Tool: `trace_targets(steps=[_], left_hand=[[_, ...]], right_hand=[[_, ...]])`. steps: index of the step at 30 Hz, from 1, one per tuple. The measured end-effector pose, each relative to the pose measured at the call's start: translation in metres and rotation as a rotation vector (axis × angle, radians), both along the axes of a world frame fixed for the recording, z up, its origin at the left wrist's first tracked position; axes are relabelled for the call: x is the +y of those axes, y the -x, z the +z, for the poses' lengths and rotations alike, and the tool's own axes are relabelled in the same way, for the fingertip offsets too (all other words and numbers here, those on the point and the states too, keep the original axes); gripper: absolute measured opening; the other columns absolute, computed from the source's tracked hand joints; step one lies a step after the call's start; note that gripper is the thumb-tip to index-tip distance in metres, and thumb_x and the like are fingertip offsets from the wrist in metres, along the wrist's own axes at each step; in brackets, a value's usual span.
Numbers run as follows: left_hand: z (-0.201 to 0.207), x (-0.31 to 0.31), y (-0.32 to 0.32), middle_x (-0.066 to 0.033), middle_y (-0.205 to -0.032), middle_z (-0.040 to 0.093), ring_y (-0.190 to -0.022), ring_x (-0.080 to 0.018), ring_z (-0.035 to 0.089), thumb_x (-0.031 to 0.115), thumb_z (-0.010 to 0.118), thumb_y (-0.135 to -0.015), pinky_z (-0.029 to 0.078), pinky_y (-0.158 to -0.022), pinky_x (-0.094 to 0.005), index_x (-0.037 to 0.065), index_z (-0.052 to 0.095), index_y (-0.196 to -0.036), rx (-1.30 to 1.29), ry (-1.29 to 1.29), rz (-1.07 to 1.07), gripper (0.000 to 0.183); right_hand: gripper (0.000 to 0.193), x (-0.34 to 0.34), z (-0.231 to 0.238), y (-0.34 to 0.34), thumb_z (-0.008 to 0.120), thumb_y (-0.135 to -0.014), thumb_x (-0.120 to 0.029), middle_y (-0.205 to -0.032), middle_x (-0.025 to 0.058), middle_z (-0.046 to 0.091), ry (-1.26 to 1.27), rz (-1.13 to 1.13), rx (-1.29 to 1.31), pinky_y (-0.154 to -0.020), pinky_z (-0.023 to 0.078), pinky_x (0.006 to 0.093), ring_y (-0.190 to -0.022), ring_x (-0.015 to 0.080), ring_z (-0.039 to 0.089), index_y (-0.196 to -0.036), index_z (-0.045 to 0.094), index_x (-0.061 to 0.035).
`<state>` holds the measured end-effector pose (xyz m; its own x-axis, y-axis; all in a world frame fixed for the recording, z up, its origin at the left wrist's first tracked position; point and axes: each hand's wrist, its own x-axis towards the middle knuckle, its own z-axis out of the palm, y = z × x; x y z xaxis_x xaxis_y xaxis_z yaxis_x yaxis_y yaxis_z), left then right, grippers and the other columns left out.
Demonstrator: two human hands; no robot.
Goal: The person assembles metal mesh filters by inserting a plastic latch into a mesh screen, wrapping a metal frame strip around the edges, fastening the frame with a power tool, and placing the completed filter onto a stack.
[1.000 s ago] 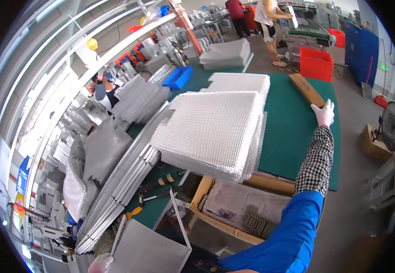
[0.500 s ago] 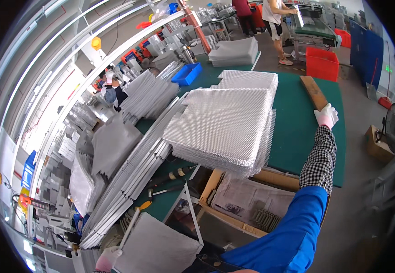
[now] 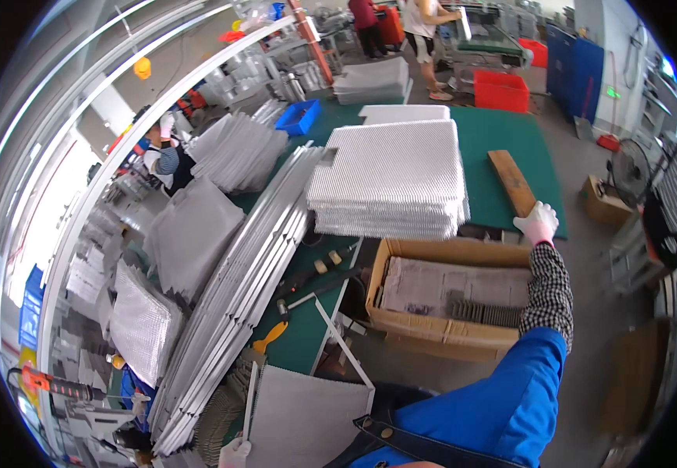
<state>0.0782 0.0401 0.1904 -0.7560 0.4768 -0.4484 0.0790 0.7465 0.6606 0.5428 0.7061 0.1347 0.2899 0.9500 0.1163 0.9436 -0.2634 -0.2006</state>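
Note:
My right hand (image 3: 537,224), in a white and pink glove, is closed around the near end of a wooden block (image 3: 512,183) on the green table (image 3: 502,129). To its left rises a stack of silver mesh sheets (image 3: 389,168). My left hand (image 3: 235,452), gloved too, is at the lower edge, partly cut off. It appears closed on the left edge of a grey mesh panel (image 3: 299,417), which has thin metal strips along its sides and lies close to my body.
An open cardboard box (image 3: 440,331) holding paper and ribbed grey pieces stands below the table edge. Long metal strips (image 3: 237,304) lie left of a hammer (image 3: 284,306) and a yellow scraper (image 3: 270,337). A blue bin (image 3: 298,117) sits farther back. Other people work beyond, and a fan (image 3: 629,171) stands right.
My right hand has drawn the wooden block toward the table's near edge. The view has turned, so the scene sits differently. My left hand stays at the panel's edge.

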Motion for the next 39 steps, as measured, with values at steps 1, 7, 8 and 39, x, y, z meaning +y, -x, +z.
trace_targets(steps=[1, 7, 8, 39], left_hand=[[-0.007, -0.011, 0.005, -0.0004, -0.092, 0.068, -0.082, -0.0092, 0.06, 0.011, 0.059, -0.095, 0.047, -0.075, -0.0258, -0.004, 0.067, -0.112, -0.011, 0.005, -0.022, 0.025], [-0.025, -0.034, -0.003, -0.0025, -0.087, 0.069, -0.078, -0.0089, 0.059, 0.011, 0.057, -0.093, 0.047, -0.071, -0.0264, -0.005, 0.069, -0.109, -0.056, -0.114, 0.135, 0.025], [-0.029, -0.04, 0.0, -0.0029, -0.086, 0.069, -0.077, -0.009, 0.059, 0.011, 0.057, -0.093, 0.047, -0.071, -0.026, -0.005, 0.069, -0.109, -0.035, -0.129, 0.111, 0.026], [-0.005, 0.002, -0.022, -0.0035, -0.072, 0.061, -0.069, -0.0092, 0.054, 0.014, 0.057, -0.089, 0.042, -0.063, -0.0275, -0.009, 0.068, -0.103, 0.201, -0.086, -0.029, 0.029]], right_hand=[[0.062, -0.013, 0.002, 0.003, 0.077, -0.067, -0.04, -0.118, 0.0172, 0.064, 0.019, -0.01, -0.013, -0.096, 0.051, 0.042, -0.115, 0.0322, 0.06, -0.114, 0.063, -0.0026], [0.059, -0.053, -0.017, -0.017, 0.077, -0.066, -0.04, -0.117, 0.0164, 0.063, -0.051, -0.139, 0.015, -0.096, 0.051, 0.0431, -0.114, 0.0321, 0.06, -0.112, 0.066, -0.0044], [0.059, -0.057, -0.016, -0.016, 0.077, -0.066, -0.041, -0.117, 0.0157, 0.063, -0.063, -0.211, 0.02, -0.095, 0.051, 0.0426, -0.113, 0.0316, 0.061, -0.111, 0.067, -0.0047], [0.042, 0.035, -0.024, 0.068, 0.057, -0.093, -0.039, -0.102, 0.0208, 0.07, -0.425, 0.271, 0.493, -0.084, 0.052, 0.0445, -0.096, 0.0409, 0.066, -0.111, 0.066, -0.003]])
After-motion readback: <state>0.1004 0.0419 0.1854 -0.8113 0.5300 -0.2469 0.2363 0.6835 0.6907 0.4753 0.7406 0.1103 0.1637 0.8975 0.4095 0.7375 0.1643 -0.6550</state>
